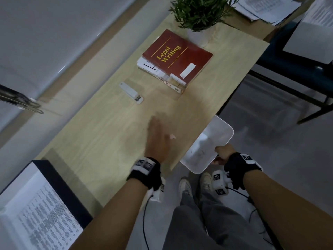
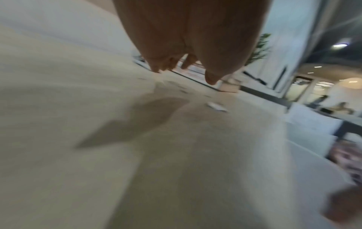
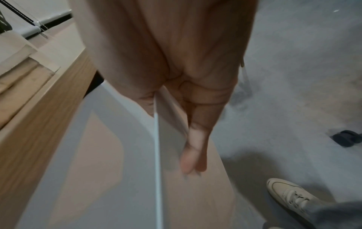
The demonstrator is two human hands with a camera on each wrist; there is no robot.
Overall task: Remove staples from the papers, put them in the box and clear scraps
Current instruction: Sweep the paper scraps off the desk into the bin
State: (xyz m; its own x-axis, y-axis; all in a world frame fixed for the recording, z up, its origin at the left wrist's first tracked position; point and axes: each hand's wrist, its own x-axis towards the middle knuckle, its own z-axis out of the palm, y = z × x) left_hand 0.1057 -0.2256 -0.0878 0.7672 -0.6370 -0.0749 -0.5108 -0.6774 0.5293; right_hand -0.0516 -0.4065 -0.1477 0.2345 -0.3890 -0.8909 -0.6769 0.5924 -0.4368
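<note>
My left hand [image 1: 158,136] lies flat and blurred on the wooden table [image 1: 100,134], fingers straight, beside a small white paper scrap [image 1: 172,136]. From the left wrist, that scrap [image 2: 216,106] and a few tiny bits lie on the table past my fingertips [image 2: 211,80]. My right hand [image 1: 222,154] grips the near rim of a white plastic tray [image 1: 216,134], held tilted just below the table's right edge. In the right wrist view the thumb is inside the tray wall [image 3: 121,155] and the fingers [image 3: 192,155] outside it.
A white stapler [image 1: 131,92] lies mid-table. Behind it stands a stack of books [image 1: 175,58] topped by a red one, then a potted plant [image 1: 200,13]. A dark box of printed papers [image 1: 36,210] sits at the near left. My shoes [image 1: 194,183] are on the grey floor.
</note>
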